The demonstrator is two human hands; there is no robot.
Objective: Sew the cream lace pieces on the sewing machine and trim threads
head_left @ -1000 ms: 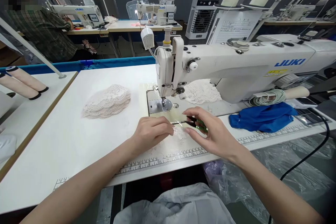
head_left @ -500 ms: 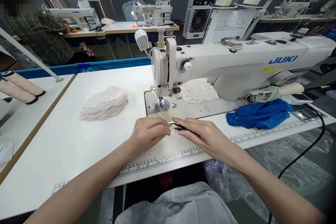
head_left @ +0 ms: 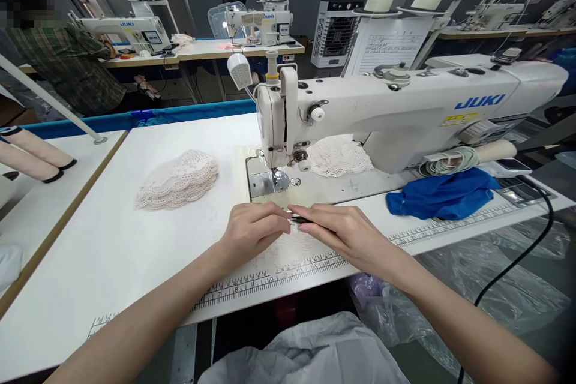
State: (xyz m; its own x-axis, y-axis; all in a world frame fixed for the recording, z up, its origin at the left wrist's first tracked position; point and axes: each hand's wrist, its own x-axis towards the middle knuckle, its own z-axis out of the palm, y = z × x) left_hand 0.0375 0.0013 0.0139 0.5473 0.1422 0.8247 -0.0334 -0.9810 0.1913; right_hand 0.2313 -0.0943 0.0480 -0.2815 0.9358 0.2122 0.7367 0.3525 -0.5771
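Observation:
Fingers of my left hand (head_left: 257,228) are pinched at the edge of a small piece of white lace (head_left: 295,227), in front of the sewing machine's needle plate. Close beside it, my right hand (head_left: 342,229) is closed on a slim black tool (head_left: 300,219), whose tip points at the left fingertips. The sewing machine (head_left: 373,102) stands just beyond both hands. A stack of pale lace pieces (head_left: 177,183) lies to the left, and more lace (head_left: 339,156) rests under the machine arm.
On the right a blue cloth (head_left: 443,195) lies near a coil of cord (head_left: 452,163). Thread cones (head_left: 40,147) lie at the far left. Printed rulers (head_left: 252,285) run along the table's front edge. A person in a checked shirt (head_left: 67,66) sits at the back left.
The black tool has tilted flatter and its tip now sits nearer the left fingertips. The whole view has shifted slightly; both hands stay together in nearly the same place.

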